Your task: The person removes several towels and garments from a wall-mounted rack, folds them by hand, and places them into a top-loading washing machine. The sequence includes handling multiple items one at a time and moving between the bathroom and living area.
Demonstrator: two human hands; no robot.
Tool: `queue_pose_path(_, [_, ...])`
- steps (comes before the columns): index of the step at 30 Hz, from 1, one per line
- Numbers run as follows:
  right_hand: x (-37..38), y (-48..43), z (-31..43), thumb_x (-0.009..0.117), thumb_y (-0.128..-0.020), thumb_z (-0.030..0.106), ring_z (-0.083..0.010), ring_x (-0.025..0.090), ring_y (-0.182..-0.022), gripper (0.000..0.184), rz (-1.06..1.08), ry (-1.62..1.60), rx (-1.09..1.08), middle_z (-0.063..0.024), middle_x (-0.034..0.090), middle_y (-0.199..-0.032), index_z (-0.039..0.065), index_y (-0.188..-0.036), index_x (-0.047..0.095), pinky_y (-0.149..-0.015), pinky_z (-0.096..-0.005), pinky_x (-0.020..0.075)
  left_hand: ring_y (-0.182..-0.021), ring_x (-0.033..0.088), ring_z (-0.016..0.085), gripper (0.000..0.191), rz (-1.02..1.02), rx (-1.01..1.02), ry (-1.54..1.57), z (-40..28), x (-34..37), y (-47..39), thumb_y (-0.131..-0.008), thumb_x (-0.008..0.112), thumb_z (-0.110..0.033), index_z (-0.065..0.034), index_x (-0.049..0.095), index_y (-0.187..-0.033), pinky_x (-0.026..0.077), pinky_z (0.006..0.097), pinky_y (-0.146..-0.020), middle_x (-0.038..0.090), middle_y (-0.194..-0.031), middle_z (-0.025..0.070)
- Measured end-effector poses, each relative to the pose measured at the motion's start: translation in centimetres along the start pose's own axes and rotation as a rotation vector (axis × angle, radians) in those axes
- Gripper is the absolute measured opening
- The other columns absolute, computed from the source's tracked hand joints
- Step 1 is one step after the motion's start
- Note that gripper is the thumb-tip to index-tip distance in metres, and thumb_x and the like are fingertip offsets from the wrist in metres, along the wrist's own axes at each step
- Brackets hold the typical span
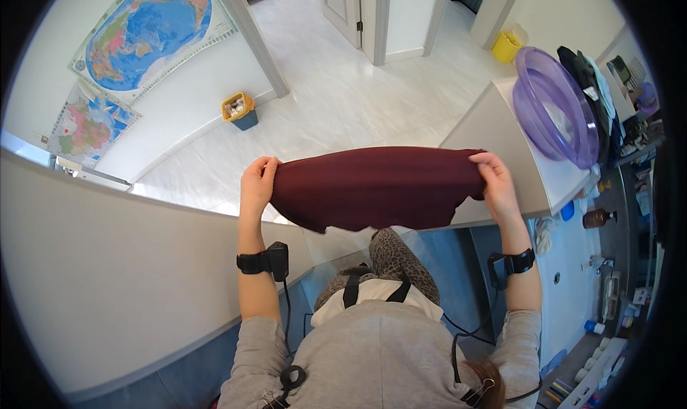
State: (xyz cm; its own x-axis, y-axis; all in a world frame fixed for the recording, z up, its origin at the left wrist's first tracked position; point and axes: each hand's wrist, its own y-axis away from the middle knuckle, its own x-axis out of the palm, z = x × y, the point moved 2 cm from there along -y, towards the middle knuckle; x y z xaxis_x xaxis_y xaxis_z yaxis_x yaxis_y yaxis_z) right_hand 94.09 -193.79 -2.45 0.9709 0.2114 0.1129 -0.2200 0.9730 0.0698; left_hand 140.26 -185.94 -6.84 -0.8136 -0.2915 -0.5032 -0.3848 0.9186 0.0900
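Observation:
A dark maroon cloth (375, 186), perhaps a garment, is stretched sideways in the air before me. My left hand (258, 181) pinches its left end between thumb and fingers. At the opposite end, my right hand (495, 181) grips the upper corner. The cloth's top edge runs nearly straight between the hands, while the lower edge hangs loose and wavy. Both forearms wear black straps with a small box and a cable.
On a white cabinet (558, 189) at right leans a purple plastic basin (558, 108) beside dark clothes (585, 87). A sink (569, 301) with a faucet (600, 262) lies below it. A small trash bin (246, 120) stands by the left wall, under world maps (150, 33).

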Motion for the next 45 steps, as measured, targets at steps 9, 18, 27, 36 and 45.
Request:
queue_pose_path(9, [3.1, -12.7, -3.1, 0.051, -0.078, -0.009, -0.024, 0.047, -0.125, 0.062, 0.347, 0.024, 0.05, -0.0168, 0.047, -0.134, -0.002, -0.139, 0.04, -0.105, -0.0355, 0.0379, -0.105, 0.058, 0.017, 0.049, 0.408, -0.02, 0.11, -1.4, 0.7, -11.0, -0.082, 0.063, 0.001, -0.0011, 0.049, -0.13, 0.048, 0.0308, -0.091, 0.06, -0.116, 0.009])
queue_pose_path(18, [2.9, -23.7, -8.3, 0.066, -0.078, 0.002, -0.0354, 0.054, -0.101, 0.011, 0.139, 0.73, 0.025, -0.0192, 0.054, -0.112, -0.003, -0.086, 0.061, -0.083, -0.0367, 0.0458, -0.1, 0.059, 0.026, 0.012, 0.061, 0.459, -0.547, -3.2, -0.3, -26.7, -0.079, 0.063, -0.005, 0.0011, 0.065, -0.09, 0.047, 0.0318, -0.083, 0.06, -0.101, 0.0147])
queue_pose_path(27, [0.9, -34.0, -8.1, 0.055, -0.094, 0.021, -0.017, 0.048, -0.057, 0.029, -0.374, 0.451, 0.121, -0.0112, 0.053, -0.066, -0.003, -0.078, 0.053, -0.054, -0.0337, 0.0379, -0.075, 0.058, 0.008, 0.023, 0.281, -0.084, 0.239, -10.3, 11.2, -46.2, -0.093, 0.052, -0.019, 0.0, 0.066, -0.096, 0.045, 0.022, -0.069, 0.066, -0.085, -0.0002])
queue_pose_path(36, [1.7, -49.6, -11.0, 0.048, -0.099, 0.038, -0.0121, 0.055, -0.093, 0.043, -0.662, -0.195, 0.22, -0.0058, 0.059, -0.103, 0.001, -0.12, 0.055, -0.078, -0.0272, 0.0476, -0.075, 0.046, 0.009, 0.026, 0.853, 0.271, 0.097, -21.5, 31.1, -55.2, -0.097, 0.052, -0.029, -0.0035, 0.058, -0.094, 0.042, 0.0283, -0.068, 0.052, -0.077, -0.0029])
queue_pose_path(45, [-6.2, -57.6, -1.8, 0.055, -0.091, 0.004, -0.0061, 0.053, -0.091, 0.022, -0.661, 0.06, 0.076, -0.0016, 0.058, -0.099, 0.002, -0.113, 0.054, -0.078, -0.0244, 0.0465, -0.119, 0.053, 0.024, 0.032, 1.557, 0.626, 0.205, -30.4, 42.8, -64.3, -0.083, 0.064, -0.002, -0.0049, 0.063, -0.114, 0.046, 0.0347, -0.094, 0.052, -0.135, 0.0126])
